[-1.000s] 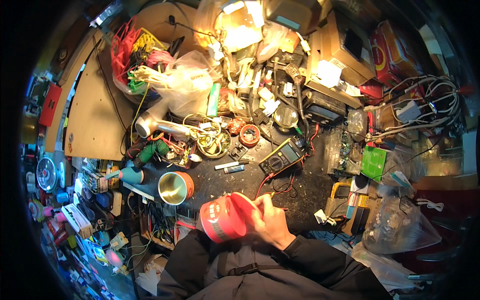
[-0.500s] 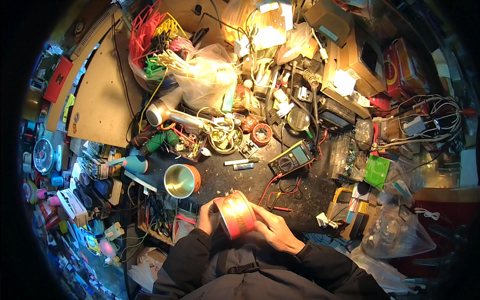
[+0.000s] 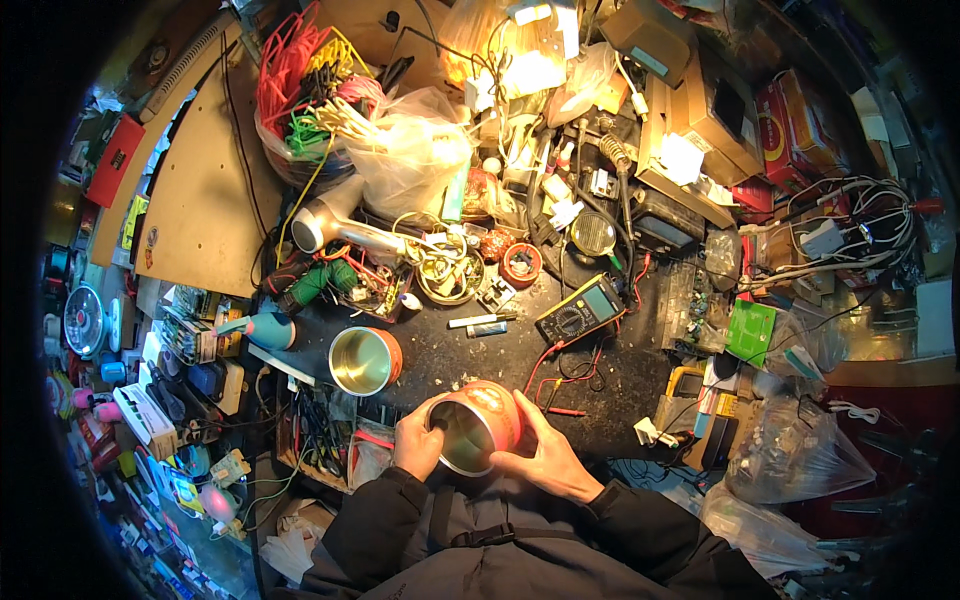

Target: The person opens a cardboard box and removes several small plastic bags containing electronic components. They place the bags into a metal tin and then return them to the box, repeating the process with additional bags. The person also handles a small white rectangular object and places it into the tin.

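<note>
Head view: I see left fingers (image 3: 428,443) and right fingers (image 3: 537,425) half-curled, grasping the red can (image 3: 493,408) between them; a second can (image 3: 392,353) sits beyond the left fingers.

A short, round red can (image 3: 496,408), open at one end, held on its side and tilted between the left hand (image 3: 418,445) and the right hand (image 3: 552,462), near the front edge of the workbench. Its wide mouth faces the person, showing a smooth, shiny metal inside and a pale rim. Light glints off the can's printed outer wall
</note>
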Action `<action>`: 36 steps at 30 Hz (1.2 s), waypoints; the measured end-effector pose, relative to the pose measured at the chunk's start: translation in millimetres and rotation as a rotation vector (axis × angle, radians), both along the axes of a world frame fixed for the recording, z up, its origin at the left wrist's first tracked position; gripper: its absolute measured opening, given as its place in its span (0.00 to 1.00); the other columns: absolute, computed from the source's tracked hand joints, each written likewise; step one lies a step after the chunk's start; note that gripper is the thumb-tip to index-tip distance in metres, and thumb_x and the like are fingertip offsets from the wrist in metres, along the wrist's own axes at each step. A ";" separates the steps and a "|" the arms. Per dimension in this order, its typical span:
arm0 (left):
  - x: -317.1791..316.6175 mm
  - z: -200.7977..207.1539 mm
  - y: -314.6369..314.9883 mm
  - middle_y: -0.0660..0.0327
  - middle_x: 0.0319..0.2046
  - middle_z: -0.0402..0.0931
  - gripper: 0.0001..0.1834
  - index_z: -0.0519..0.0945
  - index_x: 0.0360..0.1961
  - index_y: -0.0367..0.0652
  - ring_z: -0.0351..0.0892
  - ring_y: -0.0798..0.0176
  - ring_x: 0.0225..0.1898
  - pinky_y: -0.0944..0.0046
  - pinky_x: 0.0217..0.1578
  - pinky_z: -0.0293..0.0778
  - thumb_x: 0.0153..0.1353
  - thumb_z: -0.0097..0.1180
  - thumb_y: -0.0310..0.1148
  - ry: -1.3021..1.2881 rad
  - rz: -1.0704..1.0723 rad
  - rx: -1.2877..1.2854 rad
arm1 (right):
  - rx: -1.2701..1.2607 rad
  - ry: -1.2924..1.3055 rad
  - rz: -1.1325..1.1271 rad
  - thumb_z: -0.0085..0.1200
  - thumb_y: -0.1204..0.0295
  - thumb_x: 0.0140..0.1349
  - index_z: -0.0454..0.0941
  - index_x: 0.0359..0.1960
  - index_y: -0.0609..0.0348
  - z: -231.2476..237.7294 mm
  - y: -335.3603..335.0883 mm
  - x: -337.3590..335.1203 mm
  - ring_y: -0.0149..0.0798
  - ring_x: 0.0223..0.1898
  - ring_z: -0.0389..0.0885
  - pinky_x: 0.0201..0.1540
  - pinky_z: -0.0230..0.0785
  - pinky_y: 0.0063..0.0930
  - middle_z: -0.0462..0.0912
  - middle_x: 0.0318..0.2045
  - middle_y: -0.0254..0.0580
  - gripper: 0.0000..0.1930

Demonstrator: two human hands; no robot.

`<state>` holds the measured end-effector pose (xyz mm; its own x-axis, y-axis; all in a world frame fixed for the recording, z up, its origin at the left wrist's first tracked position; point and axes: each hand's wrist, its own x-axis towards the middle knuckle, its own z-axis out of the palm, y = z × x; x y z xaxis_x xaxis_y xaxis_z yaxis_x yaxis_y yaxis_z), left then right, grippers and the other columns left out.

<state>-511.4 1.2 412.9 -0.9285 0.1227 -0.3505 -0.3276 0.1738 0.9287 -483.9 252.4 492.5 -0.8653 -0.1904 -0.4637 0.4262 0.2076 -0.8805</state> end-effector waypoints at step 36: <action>1.4 -13.4 -6.0 0.55 0.59 0.88 0.18 0.84 0.65 0.34 0.85 0.61 0.60 0.58 0.63 0.79 0.83 0.56 0.32 -0.551 0.234 0.479 | -0.519 -0.250 -0.075 0.61 0.61 0.83 0.52 0.90 0.55 -26.9 24.2 -8.8 0.40 0.82 0.66 0.83 0.62 0.41 0.63 0.84 0.47 0.42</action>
